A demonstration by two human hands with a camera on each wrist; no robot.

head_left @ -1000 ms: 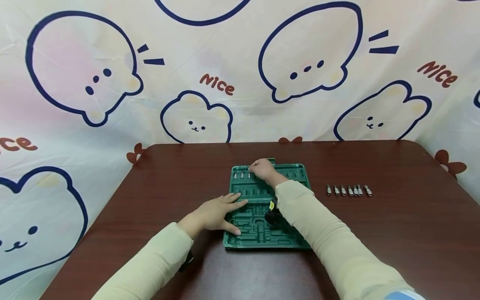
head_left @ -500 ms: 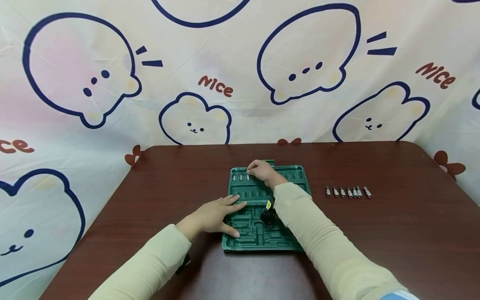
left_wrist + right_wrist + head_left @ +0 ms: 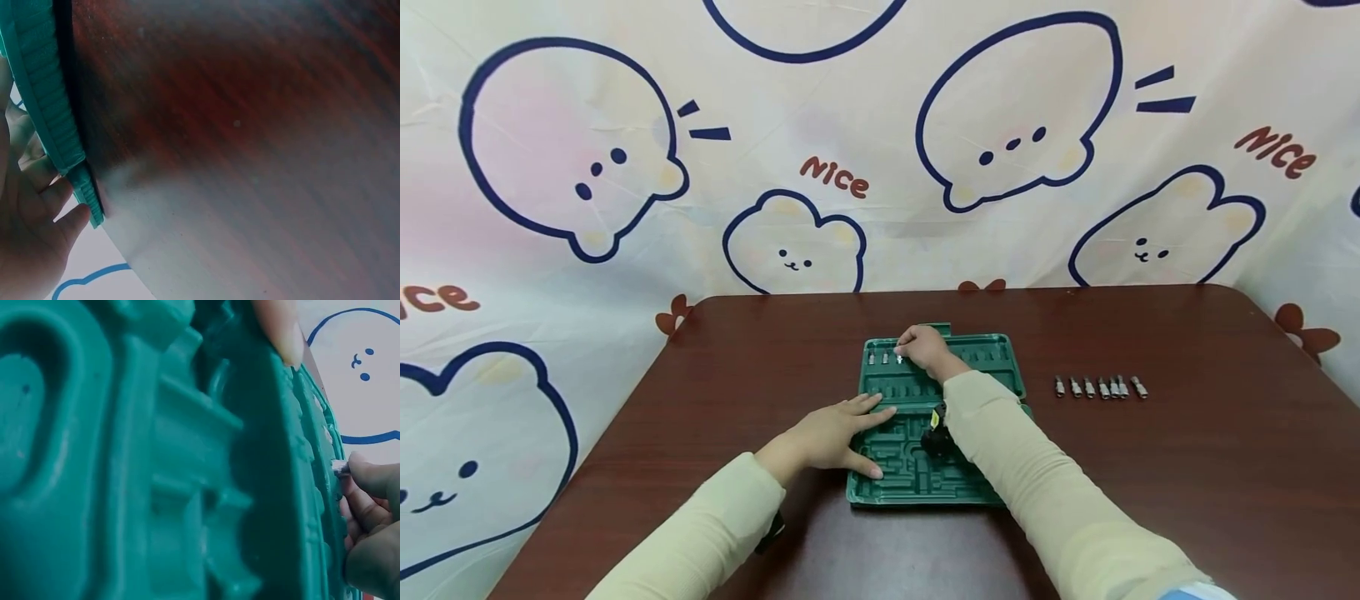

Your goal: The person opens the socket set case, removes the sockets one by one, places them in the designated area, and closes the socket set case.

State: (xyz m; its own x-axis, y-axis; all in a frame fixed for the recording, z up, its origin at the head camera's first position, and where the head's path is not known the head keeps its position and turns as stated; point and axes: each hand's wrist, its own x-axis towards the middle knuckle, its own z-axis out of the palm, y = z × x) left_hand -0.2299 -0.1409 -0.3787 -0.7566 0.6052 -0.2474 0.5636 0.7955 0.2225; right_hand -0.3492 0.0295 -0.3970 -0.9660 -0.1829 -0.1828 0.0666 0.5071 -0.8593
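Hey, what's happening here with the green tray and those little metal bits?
A person steadies the green tray with the flat left hand while the right hand pinches a small metal bit at the tray's far row, next to two bits already seated there. More bits in a row lie on the brown table to the right of the tray.

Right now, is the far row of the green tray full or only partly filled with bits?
Partly filled. Two bits sit at the far row's left end of the green tray, the right hand pinches a third beside them; slots further right look empty.
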